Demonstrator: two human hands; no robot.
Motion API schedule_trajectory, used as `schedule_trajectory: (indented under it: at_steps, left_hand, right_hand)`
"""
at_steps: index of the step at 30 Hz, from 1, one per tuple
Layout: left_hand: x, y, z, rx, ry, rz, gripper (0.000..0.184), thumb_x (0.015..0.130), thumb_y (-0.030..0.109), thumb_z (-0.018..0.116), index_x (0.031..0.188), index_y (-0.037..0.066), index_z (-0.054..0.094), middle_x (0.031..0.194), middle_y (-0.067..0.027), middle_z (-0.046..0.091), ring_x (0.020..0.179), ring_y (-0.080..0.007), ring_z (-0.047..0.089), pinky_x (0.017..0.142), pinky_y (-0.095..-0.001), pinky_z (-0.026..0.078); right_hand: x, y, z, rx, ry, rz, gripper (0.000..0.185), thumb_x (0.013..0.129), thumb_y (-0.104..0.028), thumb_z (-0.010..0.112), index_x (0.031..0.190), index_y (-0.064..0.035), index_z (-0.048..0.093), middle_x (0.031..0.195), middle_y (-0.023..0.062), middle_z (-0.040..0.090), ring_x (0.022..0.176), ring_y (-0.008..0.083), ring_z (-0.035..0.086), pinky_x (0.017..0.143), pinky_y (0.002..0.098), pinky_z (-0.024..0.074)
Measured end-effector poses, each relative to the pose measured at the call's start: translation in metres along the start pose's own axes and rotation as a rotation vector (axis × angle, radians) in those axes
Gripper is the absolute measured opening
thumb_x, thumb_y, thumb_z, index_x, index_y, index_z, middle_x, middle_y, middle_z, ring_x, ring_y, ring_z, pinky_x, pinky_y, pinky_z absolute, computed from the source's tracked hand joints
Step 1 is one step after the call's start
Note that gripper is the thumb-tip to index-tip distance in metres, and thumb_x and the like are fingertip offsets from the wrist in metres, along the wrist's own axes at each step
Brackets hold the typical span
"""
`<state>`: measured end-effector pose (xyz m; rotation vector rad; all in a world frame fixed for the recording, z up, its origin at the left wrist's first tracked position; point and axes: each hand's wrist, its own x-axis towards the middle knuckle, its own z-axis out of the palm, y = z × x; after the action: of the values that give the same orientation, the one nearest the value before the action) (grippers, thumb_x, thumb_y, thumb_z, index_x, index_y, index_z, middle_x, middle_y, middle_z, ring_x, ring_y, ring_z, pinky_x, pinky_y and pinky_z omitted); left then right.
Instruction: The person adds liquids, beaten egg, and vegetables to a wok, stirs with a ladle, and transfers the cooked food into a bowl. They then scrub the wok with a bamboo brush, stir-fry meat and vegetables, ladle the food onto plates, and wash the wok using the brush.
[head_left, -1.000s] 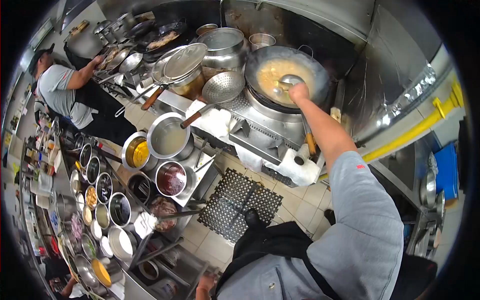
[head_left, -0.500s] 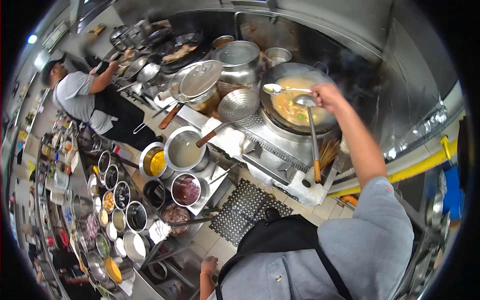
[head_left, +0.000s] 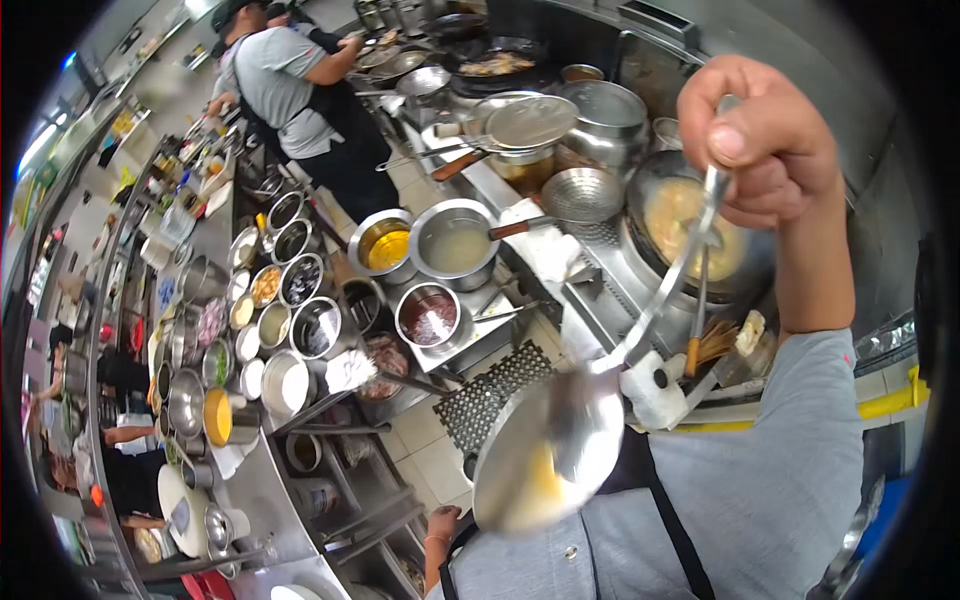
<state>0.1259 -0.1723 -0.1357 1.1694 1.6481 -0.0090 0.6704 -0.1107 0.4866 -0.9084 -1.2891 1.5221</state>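
Note:
My right hand (head_left: 762, 140) is closed around the handle of a metal spoon (head_left: 590, 440), raised close to my face. The spoon's bowl hangs low in front of my chest, blurred, with a little yellowish liquid in it. Behind it, a wok (head_left: 650, 235) on the stove holds a pale, yellowish soup (head_left: 690, 215). A ladle (head_left: 700, 300) with a wooden handle end rests in the wok. My left hand (head_left: 442, 522) hangs low at my side, nearest the counter's edge; its fingers are too hidden to read.
Pots of yellow liquid (head_left: 388, 246), cloudy liquid (head_left: 455, 240) and dark red sauce (head_left: 428, 314) stand on my left. A perforated skimmer (head_left: 582, 195) lies beside the wok. Several ingredient containers line the counter (head_left: 262, 490). A co-worker (head_left: 290, 90) stands at the far stove.
My right hand has lifted the spoon from above the wok up toward my face. The ladle stays in the wok. My view has turned left.

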Motion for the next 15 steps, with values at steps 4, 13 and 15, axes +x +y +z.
schedule_trajectory:
  at_steps: [4, 13, 15]
  left_hand:
    - [0.047, -0.11, 0.017, 0.031, 0.005, 0.095, 0.036, 0.079, 0.032, 0.067, 0.098, 0.001, 0.07, 0.088, -0.0102, 0.07, 0.082, -0.0166, 0.064, 0.078, -0.0303, 0.049]
    - [0.045, -0.206, -0.033, -0.18, -0.086, -0.222, 0.035, 0.08, 0.035, 0.064, 0.096, 0.004, 0.071, 0.081, -0.0095, 0.069, 0.078, -0.0219, 0.066, 0.075, -0.0326, 0.052]
    - [0.046, -0.235, -0.045, 0.254, 0.074, 0.199, 0.03, 0.081, 0.036, 0.058, 0.093, 0.013, 0.072, 0.092, -0.0121, 0.07, 0.089, -0.0289, 0.066, 0.081, -0.0363, 0.051]
  right_hand:
    - [0.027, -0.004, 0.06, -0.078, -0.056, -0.051, 0.025, 0.077, -0.006, 0.062, 0.064, 0.0115, 0.05, 0.04, 0.0044, 0.042, 0.026, 0.0066, 0.035, 0.024, 0.0207, 0.0285]
    - [0.097, 0.019, 0.163, -0.12, -0.296, -0.258, 0.021, 0.083, -0.014, 0.059, 0.073, 0.0051, 0.057, 0.042, 0.0003, 0.041, 0.027, 0.0054, 0.035, 0.025, 0.0209, 0.0281]
    - [0.111, 0.026, 0.174, -0.107, -0.252, -0.276, 0.022, 0.085, -0.015, 0.057, 0.075, 0.0045, 0.058, 0.042, -0.0019, 0.039, 0.027, 0.004, 0.033, 0.025, 0.0203, 0.0265]
